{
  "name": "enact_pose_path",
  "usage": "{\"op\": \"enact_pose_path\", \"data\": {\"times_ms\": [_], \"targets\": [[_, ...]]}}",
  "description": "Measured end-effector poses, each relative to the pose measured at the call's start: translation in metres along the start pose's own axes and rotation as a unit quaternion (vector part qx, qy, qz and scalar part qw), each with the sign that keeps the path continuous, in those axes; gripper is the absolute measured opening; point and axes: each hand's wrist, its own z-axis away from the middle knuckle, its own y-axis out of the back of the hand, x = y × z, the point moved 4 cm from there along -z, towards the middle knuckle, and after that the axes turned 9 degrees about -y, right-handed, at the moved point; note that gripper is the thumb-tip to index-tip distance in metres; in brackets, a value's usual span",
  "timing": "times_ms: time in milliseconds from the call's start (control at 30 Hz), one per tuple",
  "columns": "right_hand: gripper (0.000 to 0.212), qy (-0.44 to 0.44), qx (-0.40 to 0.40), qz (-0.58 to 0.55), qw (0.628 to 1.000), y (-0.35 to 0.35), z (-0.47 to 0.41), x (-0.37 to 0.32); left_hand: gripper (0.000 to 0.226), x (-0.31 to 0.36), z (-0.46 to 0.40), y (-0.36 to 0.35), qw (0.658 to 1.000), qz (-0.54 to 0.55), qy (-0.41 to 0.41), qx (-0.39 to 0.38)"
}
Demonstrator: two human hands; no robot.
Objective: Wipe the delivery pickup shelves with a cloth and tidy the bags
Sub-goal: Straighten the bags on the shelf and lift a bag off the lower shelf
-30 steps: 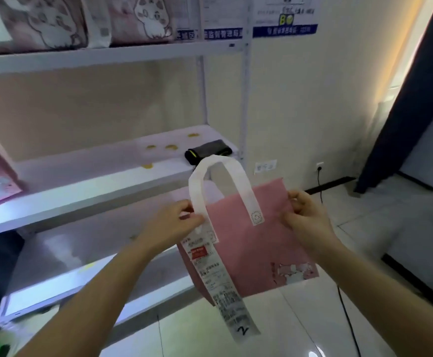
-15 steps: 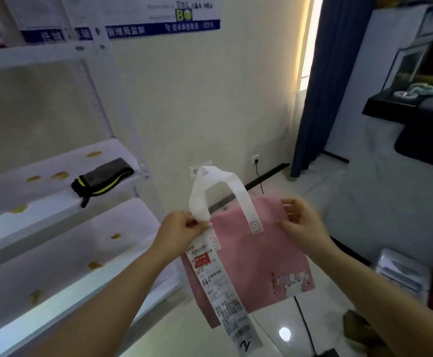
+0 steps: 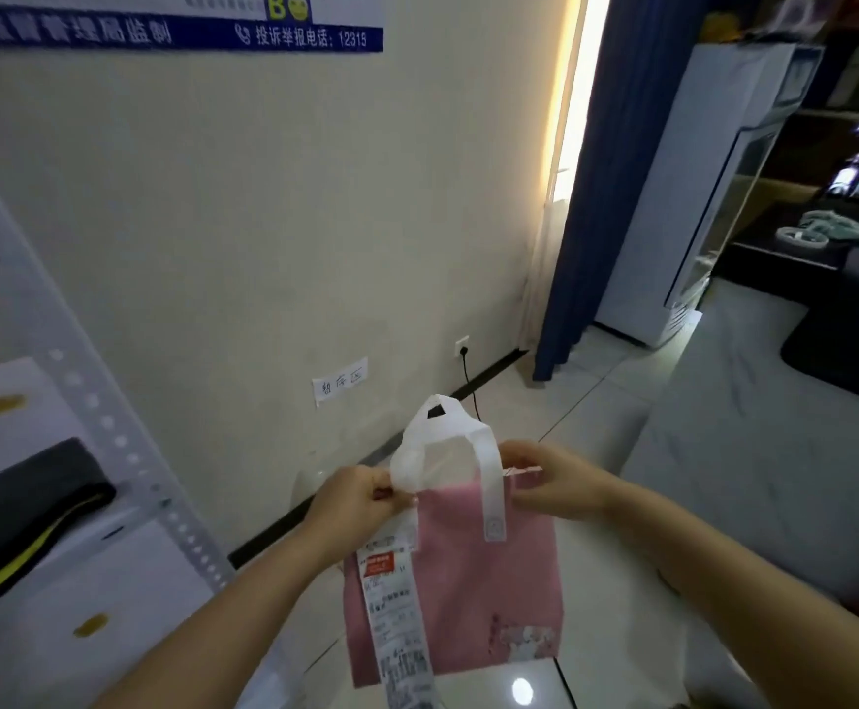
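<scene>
Head view:
Pink bag (image 3: 473, 580): held in the air over the floor, right of the shelf's (image 3: 110, 596) front right corner, receipt (image 3: 396, 611) hanging down its front.
Left hand (image 3: 360, 498): pinches the bag's top left edge by the white handle (image 3: 447, 447).
Right hand (image 3: 555, 483): pinches the top right edge.
Dark cloth (image 3: 23, 514): lies on the shelf, at its right edge.

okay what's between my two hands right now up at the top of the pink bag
In the head view, the bag's white handle and the open top edge of the pink bag span between your left hand and right hand.
</scene>
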Motion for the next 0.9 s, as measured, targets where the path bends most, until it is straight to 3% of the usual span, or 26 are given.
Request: {"op": "enact_pose_path", "data": {"times_ms": [100,267,433,633,700,900], "targets": [[0.064,-0.004,0.008,-0.053,0.999,0.015,-0.038,-0.007,0.015,-0.018,-0.04,0.011,1.0,0.002,0.003,-0.011],[0.023,0.017,0.055,-0.024,0.998,0.034,-0.112,-0.029,0.016,-0.045,-0.094,0.025,0.999,0.025,0.02,0.01],[0.008,0.053,0.073,0.035,0.995,0.05,-0.187,-0.043,0.019,-0.087,-0.151,0.033,0.996,0.029,0.077,0.028],[0.008,0.084,0.022,0.004,0.996,0.078,-0.309,-0.037,0.008,-0.126,-0.236,0.041,0.988,0.053,0.117,0.082],[0.021,0.104,0.013,0.004,0.994,0.092,-0.355,-0.034,0.007,-0.137,-0.269,0.043,0.984,0.069,0.124,0.104],[0.013,0.169,-0.044,0.056,0.983,0.122,-0.478,-0.033,0.033,-0.177,-0.361,0.046,0.975,0.053,0.174,0.124]]}}
